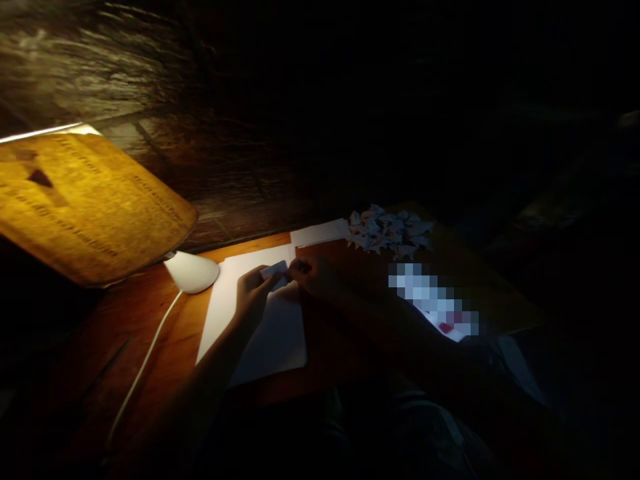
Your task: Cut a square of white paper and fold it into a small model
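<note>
My left hand (254, 288) and my right hand (311, 275) meet over a white sheet of paper (280, 333) on a wooden board. Both pinch a small white piece of paper (274, 270) between their fingertips, the left at its left end, the right at its right end. The scene is very dark and finger detail is faint. A pile of small folded paper pieces (389, 231) lies to the right, beyond my right hand.
A white lamp (193, 272) with a white cable (143, 367) stands left of the sheet. A large tan board (85, 207) leans at the far left. More white paper (320, 233) lies behind the hands. A blurred light patch (435, 300) sits on the right.
</note>
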### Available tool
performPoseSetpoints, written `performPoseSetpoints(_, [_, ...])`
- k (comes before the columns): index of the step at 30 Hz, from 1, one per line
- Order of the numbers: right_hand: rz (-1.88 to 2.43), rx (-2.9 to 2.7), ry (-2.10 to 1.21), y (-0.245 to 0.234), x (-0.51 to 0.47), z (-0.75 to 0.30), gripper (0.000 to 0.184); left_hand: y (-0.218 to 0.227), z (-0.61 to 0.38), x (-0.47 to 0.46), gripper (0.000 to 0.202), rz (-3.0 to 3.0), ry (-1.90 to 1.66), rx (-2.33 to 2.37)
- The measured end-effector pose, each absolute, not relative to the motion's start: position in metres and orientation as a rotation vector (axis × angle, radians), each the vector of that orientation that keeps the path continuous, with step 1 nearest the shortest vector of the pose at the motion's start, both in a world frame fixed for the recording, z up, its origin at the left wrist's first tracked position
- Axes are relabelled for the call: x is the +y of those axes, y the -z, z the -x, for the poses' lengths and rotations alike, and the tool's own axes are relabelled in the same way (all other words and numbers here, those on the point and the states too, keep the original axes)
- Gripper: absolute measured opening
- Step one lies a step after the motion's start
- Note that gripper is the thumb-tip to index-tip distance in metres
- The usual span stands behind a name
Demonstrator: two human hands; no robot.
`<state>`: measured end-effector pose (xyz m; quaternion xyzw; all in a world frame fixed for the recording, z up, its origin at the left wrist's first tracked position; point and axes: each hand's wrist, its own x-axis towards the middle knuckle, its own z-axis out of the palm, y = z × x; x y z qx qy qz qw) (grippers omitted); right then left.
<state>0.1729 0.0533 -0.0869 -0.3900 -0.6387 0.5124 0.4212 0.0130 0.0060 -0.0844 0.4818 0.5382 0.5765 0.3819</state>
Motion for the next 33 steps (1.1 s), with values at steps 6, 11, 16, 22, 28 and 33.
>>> performPoseSetpoints(6, [0.891,-1.557,-1.396,0.091,0.059,-0.174,0.018,0.091,-0.010,0.010,0.030,-1.053,-1.491,1.219])
performPoseSetpoints(11, [0.859,-1.519,-1.448,0.099,0.061,-0.170,0.017,0.095,-0.010,0.010,0.030,-1.021,-1.458,1.195])
performPoseSetpoints(16, [0.809,-1.474,-1.505,0.099,0.061,-0.171,0.024,0.097,-0.010,0.012,0.030,-0.956,-1.497,1.229])
performPoseSetpoints(22, [0.754,-1.406,-1.693,0.091,0.059,-0.176,0.033,0.094,-0.011,0.014,0.035,-0.841,-1.466,1.173])
performPoseSetpoints(28, [0.837,-1.447,-1.578,0.095,0.061,-0.172,0.038,0.091,-0.010,0.011,0.039,-0.890,-1.370,1.176])
performPoseSetpoints(33, [0.888,-1.554,-1.459,0.091,0.064,-0.175,0.025,0.084,-0.009,0.010,0.043,-0.951,-1.361,1.212])
